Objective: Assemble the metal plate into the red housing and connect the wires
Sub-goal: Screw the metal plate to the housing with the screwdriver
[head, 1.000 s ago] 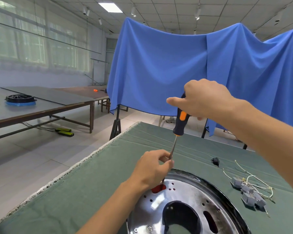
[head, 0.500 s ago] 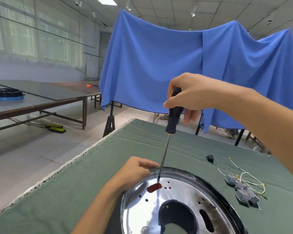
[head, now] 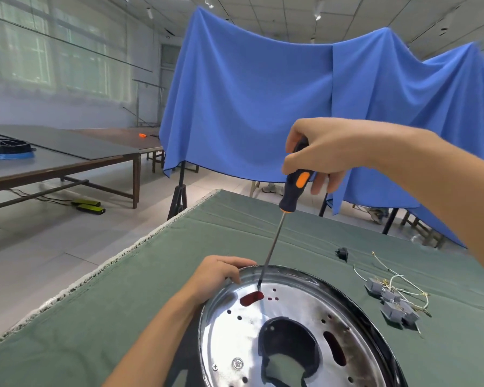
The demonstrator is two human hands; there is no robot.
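I am gripping 1 screwdriver point(head: 290, 191) in my right hand point(head: 323, 152), thumb and fingers curled round its black and orange handle, the shaft sloping down and to the left. Its tip is touching the metal plate point(head: 235, 331) just above 1 red slot near the far rim. My left hand point(head: 217, 275) is resting on the plate's far left edge, fingers hooked over the rim and holding it.

The plate is lying flat at the near edge of the table point(head: 95, 317), which is covered in green cloth. The plate is showing 1 large central opening, 2 long slots with red showing through them, and many small holes. The red housing is appearing only as that red behind the slots and as a dark rim point(head: 375, 325) round the plate.

To the right, a cluster of grey connectors point(head: 391, 303) with pale wires point(head: 403, 286) is lying on the cloth; I am counting about 4 blocks. 1 small black part point(head: 342, 254) is sitting beyond them, apart from the plate.
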